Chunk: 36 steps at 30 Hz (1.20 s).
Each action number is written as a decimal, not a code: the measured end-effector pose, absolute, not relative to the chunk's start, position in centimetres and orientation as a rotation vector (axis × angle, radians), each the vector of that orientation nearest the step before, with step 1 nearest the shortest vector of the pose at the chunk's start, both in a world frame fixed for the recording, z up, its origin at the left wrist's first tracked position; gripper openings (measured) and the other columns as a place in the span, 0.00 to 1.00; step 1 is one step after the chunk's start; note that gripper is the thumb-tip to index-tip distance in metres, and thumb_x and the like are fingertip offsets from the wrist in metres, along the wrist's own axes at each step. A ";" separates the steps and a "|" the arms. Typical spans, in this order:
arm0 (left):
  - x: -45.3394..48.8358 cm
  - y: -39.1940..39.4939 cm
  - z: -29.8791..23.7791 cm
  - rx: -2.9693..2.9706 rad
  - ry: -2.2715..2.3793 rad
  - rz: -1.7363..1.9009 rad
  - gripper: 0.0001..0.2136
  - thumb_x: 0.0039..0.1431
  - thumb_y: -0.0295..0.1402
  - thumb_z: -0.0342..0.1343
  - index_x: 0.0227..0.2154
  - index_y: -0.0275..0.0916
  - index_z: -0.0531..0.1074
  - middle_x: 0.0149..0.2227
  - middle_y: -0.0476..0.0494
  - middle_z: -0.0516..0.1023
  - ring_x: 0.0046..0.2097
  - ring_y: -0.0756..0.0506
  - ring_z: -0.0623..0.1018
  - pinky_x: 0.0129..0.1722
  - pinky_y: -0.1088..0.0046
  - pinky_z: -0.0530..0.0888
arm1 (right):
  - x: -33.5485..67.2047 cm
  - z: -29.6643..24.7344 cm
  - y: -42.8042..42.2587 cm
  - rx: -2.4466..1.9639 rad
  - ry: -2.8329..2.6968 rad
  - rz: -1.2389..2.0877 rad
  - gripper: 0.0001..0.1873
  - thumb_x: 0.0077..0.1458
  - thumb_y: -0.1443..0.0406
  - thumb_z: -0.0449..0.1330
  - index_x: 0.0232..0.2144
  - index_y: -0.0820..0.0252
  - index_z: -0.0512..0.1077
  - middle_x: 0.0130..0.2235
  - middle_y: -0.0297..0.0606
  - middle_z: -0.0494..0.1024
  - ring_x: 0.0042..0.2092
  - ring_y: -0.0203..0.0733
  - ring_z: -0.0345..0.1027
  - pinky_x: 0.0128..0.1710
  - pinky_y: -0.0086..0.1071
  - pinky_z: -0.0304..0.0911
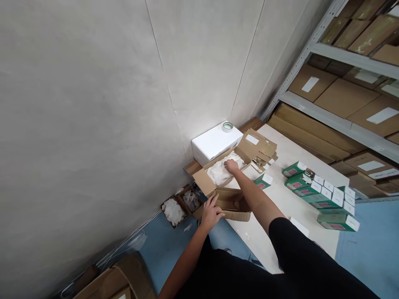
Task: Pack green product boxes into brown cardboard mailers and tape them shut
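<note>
My left hand (pixel 211 212) holds the near-left rim of an open cardboard box (pixel 237 215), whose inside shows bare brown walls. Just beyond it stands another open carton (pixel 204 181) filled with white plastic bags (pixel 219 172). Reaching over the nearer box, my right hand (pixel 232 166) has its fingers closed down among these bags; the fingertips are partly hidden. A green box with a white end (pixel 263 181) stands on the table beside my right forearm.
On the white table (pixel 280 149), several green boxes (pixel 324 193) stand in rows at the right. Flattened cardboard pieces (pixel 264 147) lie behind the carton. A tape roll (pixel 227 126) sits on a white box (pixel 215 143). Floor cartons (pixel 173 212) are left; shelves (pixel 358 124) stand right.
</note>
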State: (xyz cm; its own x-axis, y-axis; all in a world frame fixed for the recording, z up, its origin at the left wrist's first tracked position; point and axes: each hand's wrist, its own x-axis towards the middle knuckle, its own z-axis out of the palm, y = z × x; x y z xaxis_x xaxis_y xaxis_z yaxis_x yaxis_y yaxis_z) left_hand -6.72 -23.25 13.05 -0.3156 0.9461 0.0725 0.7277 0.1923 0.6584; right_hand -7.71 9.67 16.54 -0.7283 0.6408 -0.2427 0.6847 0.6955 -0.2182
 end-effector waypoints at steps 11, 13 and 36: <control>-6.6 -22.2 12.7 1.563 2.183 0.935 0.04 0.52 0.35 0.71 0.26 0.45 0.82 0.71 0.47 0.64 0.68 0.27 0.65 0.62 0.40 0.68 | -3.2 21.5 9.1 1.458 2.996 -0.662 0.12 0.66 0.62 0.58 0.47 0.54 0.80 0.44 0.40 0.84 0.46 0.46 0.75 0.46 0.32 0.63; -6.1 -22.0 12.6 1.579 2.212 0.960 0.03 0.52 0.35 0.71 0.27 0.45 0.82 0.70 0.47 0.65 0.68 0.27 0.65 0.62 0.40 0.68 | -1.3 22.8 8.7 1.476 3.055 -0.700 0.12 0.66 0.61 0.58 0.46 0.53 0.80 0.43 0.39 0.84 0.45 0.45 0.75 0.45 0.31 0.63; 11.3 -12.0 13.0 1.932 1.871 0.945 0.06 0.50 0.35 0.72 0.26 0.41 0.82 0.69 0.40 0.66 0.68 0.27 0.66 0.65 0.44 0.68 | 32.3 19.5 -6.6 2.124 2.675 -1.208 0.23 0.55 0.62 0.69 0.54 0.53 0.77 0.56 0.41 0.76 0.45 0.43 0.76 0.47 0.35 0.70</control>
State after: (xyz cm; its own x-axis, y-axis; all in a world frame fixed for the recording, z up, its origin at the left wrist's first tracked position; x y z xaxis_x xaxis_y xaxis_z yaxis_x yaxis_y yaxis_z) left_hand 11.25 -12.04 13.03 -0.0584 0.9661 0.2513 0.7759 -0.1145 0.6204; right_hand 32.27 -6.60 19.55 -0.2382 0.9709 -0.0266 0.6622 0.1423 -0.7357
